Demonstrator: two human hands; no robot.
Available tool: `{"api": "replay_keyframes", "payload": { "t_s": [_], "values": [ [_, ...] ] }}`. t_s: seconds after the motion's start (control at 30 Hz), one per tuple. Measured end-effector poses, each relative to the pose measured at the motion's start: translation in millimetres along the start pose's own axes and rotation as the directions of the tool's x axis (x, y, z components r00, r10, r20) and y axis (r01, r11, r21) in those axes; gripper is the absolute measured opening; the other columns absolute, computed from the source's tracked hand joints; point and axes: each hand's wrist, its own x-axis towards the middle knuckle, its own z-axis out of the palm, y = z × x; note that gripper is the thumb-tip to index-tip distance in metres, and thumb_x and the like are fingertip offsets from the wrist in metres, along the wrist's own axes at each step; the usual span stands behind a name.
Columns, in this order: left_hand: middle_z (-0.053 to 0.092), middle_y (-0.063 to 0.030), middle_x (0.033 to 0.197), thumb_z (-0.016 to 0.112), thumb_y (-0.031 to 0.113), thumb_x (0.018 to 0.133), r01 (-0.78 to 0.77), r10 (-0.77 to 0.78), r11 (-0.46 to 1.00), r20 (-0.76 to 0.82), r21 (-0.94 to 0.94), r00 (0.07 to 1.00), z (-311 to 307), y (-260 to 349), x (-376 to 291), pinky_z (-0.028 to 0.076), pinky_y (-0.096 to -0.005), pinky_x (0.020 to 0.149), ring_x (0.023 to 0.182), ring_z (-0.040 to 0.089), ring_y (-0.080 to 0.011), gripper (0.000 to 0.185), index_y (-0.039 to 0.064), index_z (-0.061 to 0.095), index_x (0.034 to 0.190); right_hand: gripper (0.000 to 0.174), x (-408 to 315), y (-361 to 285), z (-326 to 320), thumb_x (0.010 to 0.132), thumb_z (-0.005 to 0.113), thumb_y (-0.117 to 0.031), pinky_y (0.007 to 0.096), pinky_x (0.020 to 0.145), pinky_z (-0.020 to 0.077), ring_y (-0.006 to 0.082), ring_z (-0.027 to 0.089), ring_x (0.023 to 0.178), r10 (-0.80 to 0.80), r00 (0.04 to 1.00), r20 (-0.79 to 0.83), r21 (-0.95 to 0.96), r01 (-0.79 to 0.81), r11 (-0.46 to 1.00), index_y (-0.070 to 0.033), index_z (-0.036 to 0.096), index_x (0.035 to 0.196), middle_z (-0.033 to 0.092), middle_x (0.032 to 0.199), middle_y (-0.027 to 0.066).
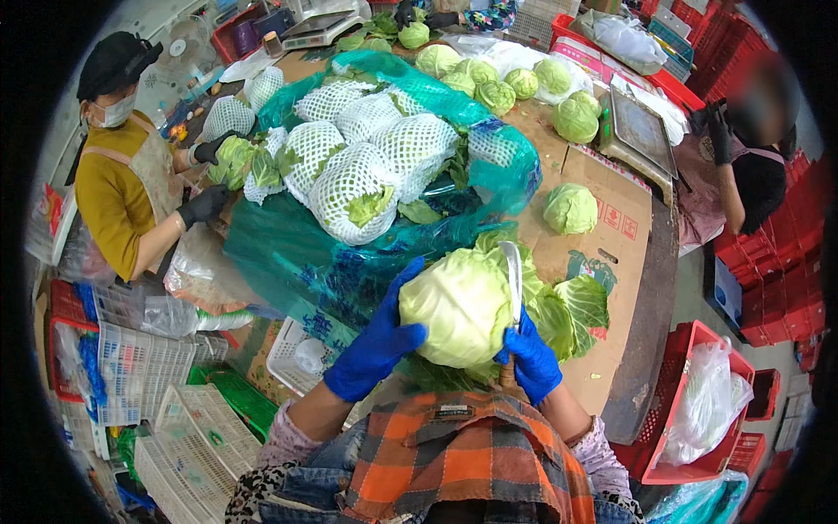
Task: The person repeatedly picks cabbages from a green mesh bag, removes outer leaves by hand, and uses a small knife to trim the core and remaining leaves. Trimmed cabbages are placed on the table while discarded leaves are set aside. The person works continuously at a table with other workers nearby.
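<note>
A large pale green cabbage (452,308) is in front of me at the table's near side. My left hand (380,340), in a blue glove, grips it from the left with the thumb on its near face. In my blue-gloved right hand (531,360) is a knife (514,278) with a curved blade and a wooden handle, the blade upright against the cabbage's right side. Loose outer cabbage leaves (569,311) lie just beyond and to the right. Past the cabbage, an opened green plastic bag (288,242) holds several cabbages in white foam nets (357,190).
Bare cabbages (571,208) sit on the cardboard (628,262), more farther back. A scale (638,134) stands at right. A co-worker (124,164) handles a cabbage at left; another person (727,157) is at right. Crates (196,452) and a red bin (694,406) flank me.
</note>
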Motion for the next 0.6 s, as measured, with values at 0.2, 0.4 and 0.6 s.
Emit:
{"api": "replay_keyframes", "payload": {
  "t_s": [0.2,0.4,0.6],
  "values": [
    [0.032,-0.0158,0.153,0.092,0.031,0.065,-0.243,0.269,0.844,0.014,0.478,0.963,-5,-18,-7,0.033,-0.0425,0.113,0.137,0.038,-0.0281,0.117,0.001,0.020,0.153,0.054,0,-6,2,0.093,0.066,-0.020,0.0204,0.059,0.0413,0.0038,0.047,0.073,0.068,0.990,-0.122,-0.295,-0.102,0.950,-0.013,0.048,0.144,0.058,0.099,-0.0051],
    [0.022,-0.0230,0.156,0.090,0.047,0.063,-0.396,0.297,0.434,0.286,0.809,0.911,-19,-25,-3,0.024,-0.0475,0.116,0.142,0.027,-0.0377,0.131,-0.001,0.008,0.154,0.029,-5,-5,-8,0.101,0.055,-0.028,0.0251,0.058,0.0448,0.0090,0.057,0.067,-0.189,0.973,-0.129,-0.753,0.028,0.658,-0.008,0.059,0.122,0.068,0.096,0.0045],
    [0.019,-0.0269,0.155,0.089,0.048,0.064,-0.281,0.263,0.342,0.196,0.897,0.945,-13,-18,-5,0.023,-0.0485,0.116,0.142,0.025,-0.0401,0.133,-0.003,0.004,0.153,0.010,-4,-5,-12,0.095,0.060,-0.018,0.0418,0.055,0.0485,0.0333,0.062,0.063,-0.418,0.872,0.253,-0.965,0.261,-0.039,-0.008,0.058,0.095,0.064,0.076,0.0147]
  ]
}}
